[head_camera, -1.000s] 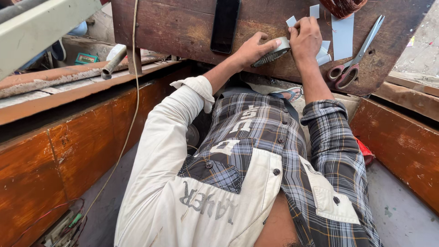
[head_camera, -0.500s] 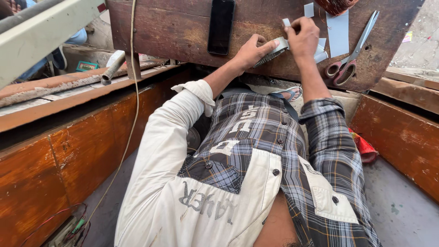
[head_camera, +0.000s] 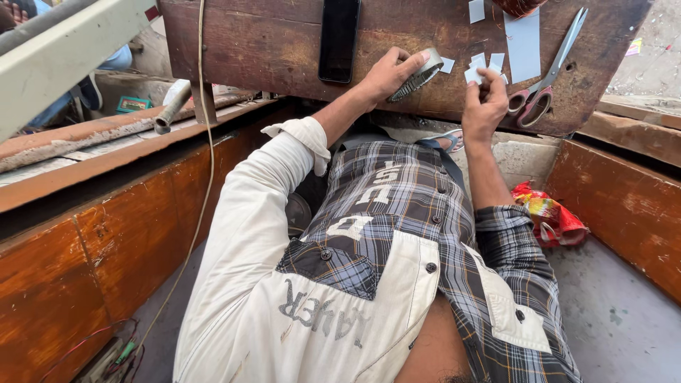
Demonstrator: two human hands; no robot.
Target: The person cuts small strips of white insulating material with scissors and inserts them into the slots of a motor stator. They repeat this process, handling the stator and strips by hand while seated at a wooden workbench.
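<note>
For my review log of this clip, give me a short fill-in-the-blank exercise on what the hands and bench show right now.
1. The left hand grips a roll of ____.
2. The right hand pinches a small pale ____ piece.
3. The scissors to the right of the right hand have ____ handles.
4. The dark phone lies on the wooden ____.

Missing words: tape; paper; red; board

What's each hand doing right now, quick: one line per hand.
Left hand: closed on the tape roll on the wooden board.
Right hand: fingers pinching a small pale cut piece.
</note>
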